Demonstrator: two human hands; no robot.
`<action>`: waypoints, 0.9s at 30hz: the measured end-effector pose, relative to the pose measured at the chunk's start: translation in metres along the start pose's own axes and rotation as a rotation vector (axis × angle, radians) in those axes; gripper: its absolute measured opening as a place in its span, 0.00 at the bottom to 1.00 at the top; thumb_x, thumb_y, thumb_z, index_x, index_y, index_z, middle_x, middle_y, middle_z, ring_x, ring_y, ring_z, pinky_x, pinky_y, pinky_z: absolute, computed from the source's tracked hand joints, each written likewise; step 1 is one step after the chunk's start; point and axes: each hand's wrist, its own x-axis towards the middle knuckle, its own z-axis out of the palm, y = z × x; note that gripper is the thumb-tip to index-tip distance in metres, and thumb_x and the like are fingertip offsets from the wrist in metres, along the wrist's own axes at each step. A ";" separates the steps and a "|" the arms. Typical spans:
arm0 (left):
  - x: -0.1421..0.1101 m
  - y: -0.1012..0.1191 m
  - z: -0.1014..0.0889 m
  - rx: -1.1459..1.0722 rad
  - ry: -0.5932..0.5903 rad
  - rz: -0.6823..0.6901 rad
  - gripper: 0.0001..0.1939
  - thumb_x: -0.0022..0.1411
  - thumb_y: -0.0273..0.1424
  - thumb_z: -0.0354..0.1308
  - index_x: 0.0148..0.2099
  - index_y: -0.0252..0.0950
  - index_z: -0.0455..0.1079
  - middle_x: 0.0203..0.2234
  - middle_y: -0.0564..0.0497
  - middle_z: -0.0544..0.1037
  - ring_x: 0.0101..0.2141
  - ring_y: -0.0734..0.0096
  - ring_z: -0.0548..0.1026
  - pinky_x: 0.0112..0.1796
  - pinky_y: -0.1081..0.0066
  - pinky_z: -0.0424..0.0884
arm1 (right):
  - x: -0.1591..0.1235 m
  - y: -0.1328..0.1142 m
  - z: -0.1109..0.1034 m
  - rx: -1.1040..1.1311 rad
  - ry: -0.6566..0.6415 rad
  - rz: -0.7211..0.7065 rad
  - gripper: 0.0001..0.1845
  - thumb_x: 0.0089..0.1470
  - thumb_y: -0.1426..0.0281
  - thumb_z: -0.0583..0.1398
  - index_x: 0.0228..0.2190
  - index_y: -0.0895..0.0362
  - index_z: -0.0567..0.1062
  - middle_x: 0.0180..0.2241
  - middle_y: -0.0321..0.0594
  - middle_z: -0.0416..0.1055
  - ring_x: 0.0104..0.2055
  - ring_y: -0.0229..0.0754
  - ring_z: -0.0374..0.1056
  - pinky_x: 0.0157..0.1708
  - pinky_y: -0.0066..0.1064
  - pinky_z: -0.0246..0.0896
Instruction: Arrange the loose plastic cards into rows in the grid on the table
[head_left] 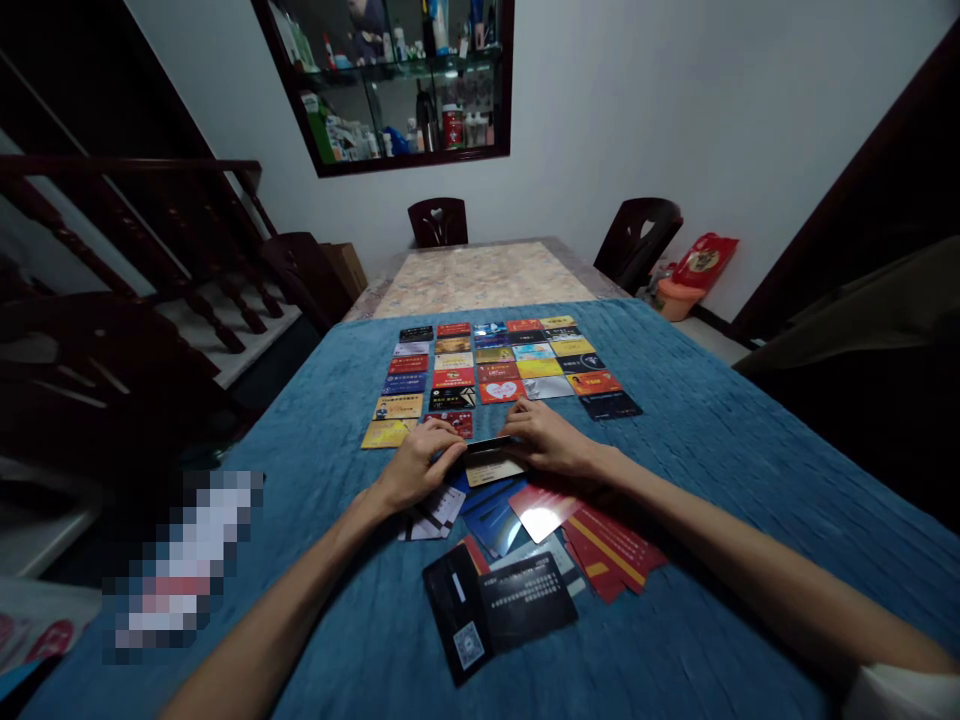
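Between my two hands a beige card (493, 467) with a dark upper edge is held tilted above a loose pile of cards. My left hand (421, 462) pinches its left end, fingers curled beside a red card (459, 425) of the laid-out grid. At the card's right end, my right hand (551, 438) closes on it with bent fingers. Beneath and nearer me lie blue cards (493, 525), a shiny red-and-white card (541, 510), red cards (611, 548) and white cards (435, 515). Two black cards (529, 600) overlap at the front of the pile.
Several rows of colourful cards (456, 378) lie face up beyond my hands on a blue cloth (315, 560). Past the cloth is the bare patterned tabletop (487, 272). Dark chairs (439, 222) stand around it, and a wooden railing (150, 250) runs along the left.
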 end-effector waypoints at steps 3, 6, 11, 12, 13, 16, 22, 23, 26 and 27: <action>0.000 -0.001 0.001 -0.005 0.008 -0.001 0.13 0.70 0.31 0.52 0.37 0.36 0.77 0.33 0.47 0.80 0.40 0.65 0.76 0.43 0.65 0.73 | 0.000 0.000 0.003 -0.019 0.013 0.009 0.06 0.59 0.73 0.60 0.36 0.57 0.79 0.34 0.43 0.75 0.40 0.45 0.64 0.41 0.35 0.55; 0.000 0.000 0.001 0.002 0.020 0.013 0.12 0.69 0.30 0.53 0.37 0.35 0.77 0.33 0.47 0.80 0.40 0.65 0.76 0.43 0.65 0.73 | 0.000 -0.001 0.006 -0.027 0.029 0.019 0.05 0.59 0.73 0.61 0.36 0.57 0.78 0.33 0.42 0.75 0.39 0.44 0.64 0.40 0.34 0.54; 0.001 0.003 0.000 0.022 0.033 0.054 0.12 0.70 0.29 0.52 0.36 0.35 0.76 0.31 0.48 0.80 0.40 0.66 0.76 0.43 0.65 0.73 | 0.000 -0.001 0.007 -0.055 0.074 0.020 0.05 0.58 0.74 0.61 0.35 0.57 0.78 0.31 0.40 0.74 0.37 0.43 0.63 0.37 0.33 0.52; 0.001 0.004 -0.001 0.025 0.036 0.064 0.12 0.70 0.29 0.52 0.36 0.35 0.76 0.32 0.48 0.80 0.41 0.66 0.76 0.43 0.65 0.73 | 0.000 -0.001 0.008 -0.068 0.088 0.022 0.05 0.57 0.75 0.61 0.34 0.57 0.78 0.31 0.40 0.74 0.37 0.43 0.63 0.37 0.34 0.52; 0.001 0.004 -0.001 0.027 0.039 0.074 0.12 0.70 0.29 0.52 0.37 0.35 0.76 0.32 0.48 0.80 0.41 0.65 0.76 0.43 0.65 0.73 | 0.000 -0.001 0.008 -0.078 0.106 0.021 0.05 0.56 0.75 0.60 0.33 0.58 0.77 0.31 0.40 0.74 0.37 0.43 0.63 0.37 0.34 0.52; 0.001 0.005 -0.002 0.029 0.043 0.100 0.11 0.70 0.28 0.52 0.38 0.35 0.76 0.33 0.47 0.80 0.41 0.65 0.76 0.43 0.64 0.74 | 0.000 -0.001 0.007 -0.062 0.197 0.020 0.05 0.55 0.76 0.60 0.32 0.58 0.77 0.31 0.41 0.74 0.37 0.43 0.63 0.37 0.34 0.54; -0.001 0.006 0.001 0.027 0.027 0.107 0.10 0.68 0.26 0.52 0.42 0.34 0.75 0.34 0.45 0.80 0.44 0.63 0.75 0.45 0.62 0.75 | 0.003 -0.008 0.004 0.116 0.391 0.060 0.03 0.59 0.73 0.60 0.34 0.56 0.76 0.32 0.40 0.74 0.37 0.44 0.65 0.39 0.35 0.59; -0.001 0.006 0.002 0.022 0.018 0.102 0.10 0.68 0.26 0.52 0.42 0.34 0.75 0.35 0.45 0.80 0.44 0.63 0.75 0.45 0.62 0.75 | 0.003 -0.009 0.004 0.141 0.412 0.062 0.03 0.59 0.73 0.60 0.35 0.56 0.75 0.33 0.40 0.75 0.37 0.44 0.66 0.40 0.36 0.60; -0.003 0.007 0.005 -0.002 -0.004 0.085 0.10 0.66 0.24 0.53 0.44 0.34 0.75 0.38 0.44 0.80 0.45 0.63 0.75 0.45 0.62 0.75 | 0.005 -0.013 0.004 0.201 0.448 0.052 0.03 0.60 0.73 0.58 0.36 0.55 0.73 0.34 0.40 0.74 0.38 0.44 0.68 0.40 0.35 0.62; -0.003 0.008 0.007 -0.007 -0.011 0.079 0.10 0.66 0.24 0.53 0.45 0.35 0.75 0.38 0.45 0.79 0.45 0.63 0.75 0.45 0.62 0.75 | 0.005 -0.014 0.004 0.211 0.456 0.049 0.04 0.60 0.73 0.58 0.37 0.55 0.73 0.35 0.40 0.74 0.38 0.43 0.68 0.39 0.35 0.62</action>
